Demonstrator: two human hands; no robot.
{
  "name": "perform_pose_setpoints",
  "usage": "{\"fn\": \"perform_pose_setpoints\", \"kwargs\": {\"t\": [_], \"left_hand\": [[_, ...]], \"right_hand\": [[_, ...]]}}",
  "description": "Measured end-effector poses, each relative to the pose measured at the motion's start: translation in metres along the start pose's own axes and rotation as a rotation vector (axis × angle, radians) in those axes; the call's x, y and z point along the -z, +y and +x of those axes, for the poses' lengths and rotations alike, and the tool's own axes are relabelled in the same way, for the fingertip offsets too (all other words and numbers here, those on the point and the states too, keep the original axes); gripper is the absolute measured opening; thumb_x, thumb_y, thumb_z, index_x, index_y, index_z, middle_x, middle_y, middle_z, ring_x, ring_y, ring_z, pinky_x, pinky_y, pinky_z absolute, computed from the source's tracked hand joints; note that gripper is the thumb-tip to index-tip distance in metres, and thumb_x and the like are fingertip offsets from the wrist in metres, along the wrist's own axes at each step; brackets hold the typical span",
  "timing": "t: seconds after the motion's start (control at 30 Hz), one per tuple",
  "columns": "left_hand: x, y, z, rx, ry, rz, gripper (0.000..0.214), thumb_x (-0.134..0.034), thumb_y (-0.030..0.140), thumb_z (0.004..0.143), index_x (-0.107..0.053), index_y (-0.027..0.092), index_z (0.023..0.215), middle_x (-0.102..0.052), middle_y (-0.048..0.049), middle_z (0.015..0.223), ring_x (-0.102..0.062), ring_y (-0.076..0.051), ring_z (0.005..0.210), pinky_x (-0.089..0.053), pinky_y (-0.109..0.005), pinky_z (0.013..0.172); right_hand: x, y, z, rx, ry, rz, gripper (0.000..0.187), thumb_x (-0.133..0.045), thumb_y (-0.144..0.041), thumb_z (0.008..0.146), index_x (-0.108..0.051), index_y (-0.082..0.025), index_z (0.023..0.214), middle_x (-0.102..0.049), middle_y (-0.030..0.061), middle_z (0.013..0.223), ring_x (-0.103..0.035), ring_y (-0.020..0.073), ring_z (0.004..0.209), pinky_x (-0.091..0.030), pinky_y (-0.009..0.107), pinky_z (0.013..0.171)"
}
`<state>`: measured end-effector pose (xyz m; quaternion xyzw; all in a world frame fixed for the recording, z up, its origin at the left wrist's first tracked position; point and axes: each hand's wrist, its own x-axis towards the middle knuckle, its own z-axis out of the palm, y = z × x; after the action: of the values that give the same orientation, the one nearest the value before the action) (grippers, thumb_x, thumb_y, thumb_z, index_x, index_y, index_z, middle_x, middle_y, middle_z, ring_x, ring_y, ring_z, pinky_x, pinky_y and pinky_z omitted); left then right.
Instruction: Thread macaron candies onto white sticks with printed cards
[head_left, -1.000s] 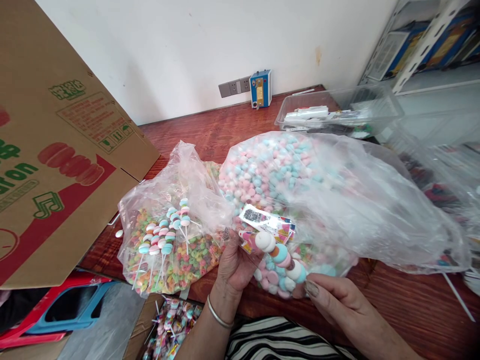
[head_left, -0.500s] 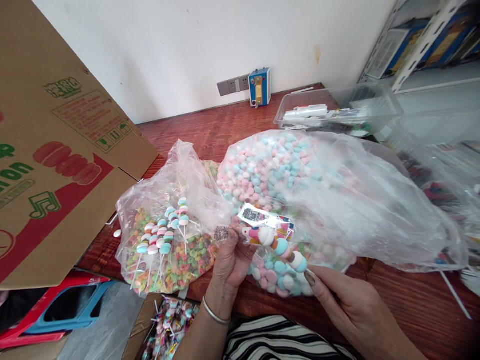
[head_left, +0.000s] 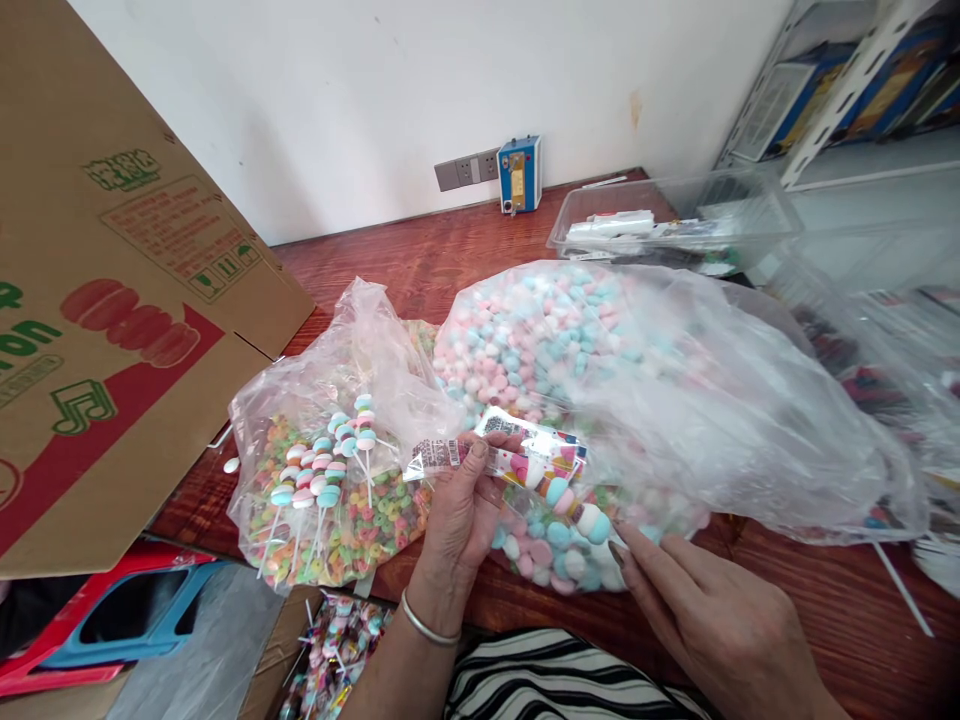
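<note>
My left hand (head_left: 465, 510) is closed around a clear printed wrapper (head_left: 532, 446), pinched between thumb and fingers. Out of its right end sticks a lollipop (head_left: 574, 508) of stacked pink, white and blue candies, its upper part inside the film. The thumb and forefinger of my right hand (head_left: 697, 600) are together at the lollipop's lower end; its stick is hidden there. Below the wrapper lies a bag of pastel candies (head_left: 536, 345). Several unwrapped lollipops (head_left: 319, 472) rest on a bag of small ring-shaped candies (head_left: 390, 520) to the left.
A large cardboard box (head_left: 150, 300) stands on the left. Below the table edge, an open carton holds wrapped lollipops (head_left: 349, 635). A clear plastic bin (head_left: 675, 215) and a small blue device (head_left: 520, 175) are at the back. A white stick (head_left: 904, 590) lies at right.
The lollipop has slid further up and left into the wrapper, so less of it shows. More of the wrapper's left end sticks out past my left thumb.
</note>
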<state>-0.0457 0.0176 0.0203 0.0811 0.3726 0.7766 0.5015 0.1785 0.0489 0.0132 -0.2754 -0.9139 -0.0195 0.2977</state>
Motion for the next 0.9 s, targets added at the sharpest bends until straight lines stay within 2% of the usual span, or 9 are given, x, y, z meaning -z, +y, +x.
{"fn": "perform_pose_setpoints", "kwargs": {"t": [0.2, 0.33, 0.47, 0.6, 0.7, 0.77, 0.83, 0.9], "left_hand": [[-0.015, -0.006, 0.001, 0.032, 0.078, -0.127, 0.012, -0.075, 0.013, 0.075, -0.066, 0.015, 0.082, -0.069, -0.0009, 0.078, -0.068, -0.015, 0.081, -0.055, -0.031, 0.084], [-0.024, -0.01, 0.002, 0.071, 0.109, -0.182, 0.013, -0.074, 0.014, 0.077, -0.067, 0.014, 0.088, -0.066, -0.0004, 0.077, -0.065, -0.011, 0.074, -0.056, -0.032, 0.085], [-0.027, -0.015, 0.002, 0.082, 0.158, -0.235, 0.009, -0.074, 0.015, 0.077, -0.065, 0.013, 0.082, -0.063, 0.0009, 0.077, -0.063, -0.01, 0.072, -0.055, -0.036, 0.089], [-0.029, -0.018, 0.001, 0.092, 0.139, -0.214, 0.009, -0.073, 0.015, 0.079, -0.064, 0.014, 0.078, -0.062, 0.0008, 0.076, -0.062, -0.01, 0.073, -0.054, -0.038, 0.092], [-0.03, -0.019, -0.002, 0.134, 0.107, -0.216, 0.011, -0.071, 0.022, 0.081, -0.063, 0.014, 0.079, -0.061, 0.0006, 0.077, -0.062, -0.011, 0.073, -0.055, -0.035, 0.086], [-0.031, -0.019, -0.004, 0.17, 0.054, -0.228, 0.014, -0.068, 0.027, 0.085, -0.064, 0.014, 0.079, -0.06, 0.0001, 0.079, -0.063, -0.013, 0.076, -0.056, -0.031, 0.077], [-0.03, -0.018, -0.005, 0.213, -0.015, -0.258, 0.016, -0.064, 0.03, 0.088, -0.064, 0.015, 0.081, -0.061, -0.0008, 0.082, -0.064, -0.014, 0.08, -0.056, -0.027, 0.07], [-0.028, -0.017, -0.006, 0.269, -0.072, -0.293, 0.016, -0.062, 0.032, 0.089, -0.065, 0.016, 0.085, -0.061, -0.0015, 0.084, -0.064, -0.015, 0.085, -0.055, -0.026, 0.069]], "right_hand": [[-0.008, -0.012, -0.007, -0.012, 0.05, 0.037, 0.026, -0.049, -0.02, 0.098, -0.066, -0.01, 0.114, -0.065, 0.0035, 0.07, -0.059, 0.0138, 0.057, -0.041, 0.028, 0.061], [-0.015, -0.02, -0.01, -0.037, 0.072, 0.061, 0.026, -0.049, -0.016, 0.097, -0.064, -0.009, 0.118, -0.066, 0.0047, 0.073, -0.059, 0.0138, 0.059, -0.042, 0.027, 0.06], [-0.02, -0.026, -0.009, -0.096, 0.108, 0.125, 0.025, -0.052, -0.01, 0.095, -0.064, -0.008, 0.116, -0.068, 0.0065, 0.079, -0.063, 0.0146, 0.066, -0.046, 0.026, 0.064], [-0.024, -0.026, -0.006, -0.209, 0.12, 0.281, 0.023, -0.052, -0.01, 0.094, -0.067, -0.011, 0.112, -0.069, 0.0069, 0.083, -0.067, 0.0146, 0.072, -0.049, 0.022, 0.066], [-0.025, -0.027, -0.004, -0.397, 0.041, 0.566, 0.022, -0.052, -0.019, 0.095, -0.069, -0.017, 0.108, -0.07, 0.0062, 0.085, -0.067, 0.0166, 0.075, -0.051, 0.023, 0.066], [-0.024, -0.028, -0.003, -0.604, -0.064, 0.86, 0.021, -0.054, -0.03, 0.095, -0.071, -0.019, 0.097, -0.068, 0.0042, 0.077, -0.064, 0.0165, 0.068, -0.05, 0.023, 0.059], [-0.023, -0.032, 0.0, -0.855, -0.186, 1.206, 0.031, -0.056, -0.044, 0.092, -0.069, -0.018, 0.084, -0.055, -0.0012, 0.057, -0.049, 0.0112, 0.048, -0.038, 0.02, 0.043], [-0.023, -0.035, 0.003, -1.09, -0.302, 1.529, 0.04, -0.058, -0.055, 0.087, -0.064, -0.017, 0.078, -0.034, -0.0084, 0.046, -0.024, 0.0055, 0.037, -0.02, 0.018, 0.035]]}}
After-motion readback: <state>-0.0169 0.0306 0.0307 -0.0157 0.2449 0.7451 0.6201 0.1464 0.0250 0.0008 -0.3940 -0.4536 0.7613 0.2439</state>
